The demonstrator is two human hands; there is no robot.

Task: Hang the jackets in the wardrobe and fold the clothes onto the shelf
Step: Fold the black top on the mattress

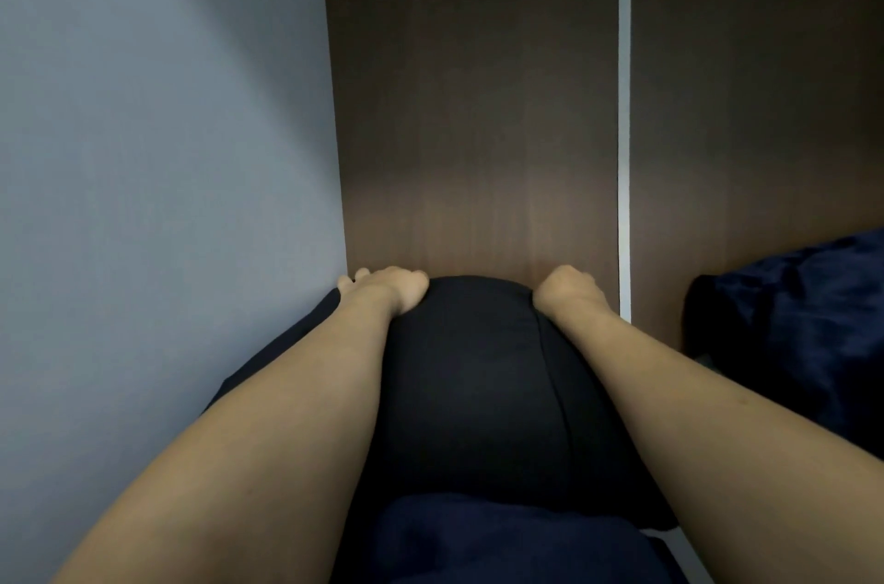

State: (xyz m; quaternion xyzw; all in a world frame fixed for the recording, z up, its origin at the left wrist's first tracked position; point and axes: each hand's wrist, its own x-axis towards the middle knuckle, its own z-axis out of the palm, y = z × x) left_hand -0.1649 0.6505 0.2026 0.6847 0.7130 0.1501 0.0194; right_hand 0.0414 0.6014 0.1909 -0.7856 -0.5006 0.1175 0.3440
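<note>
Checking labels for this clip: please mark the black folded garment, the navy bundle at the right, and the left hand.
Black folded fabric garment (473, 373): head view, its rounded top surface.
Navy crumpled fabric bundle (794, 320): head view, its front face.
Left hand (387, 289): head view, back of hand.

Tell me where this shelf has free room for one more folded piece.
A narrow gap between the black bundle and the navy pile, below the white strip, looks free. The left is crowded: left hand against the side wall, right hand on the bundle.
</note>
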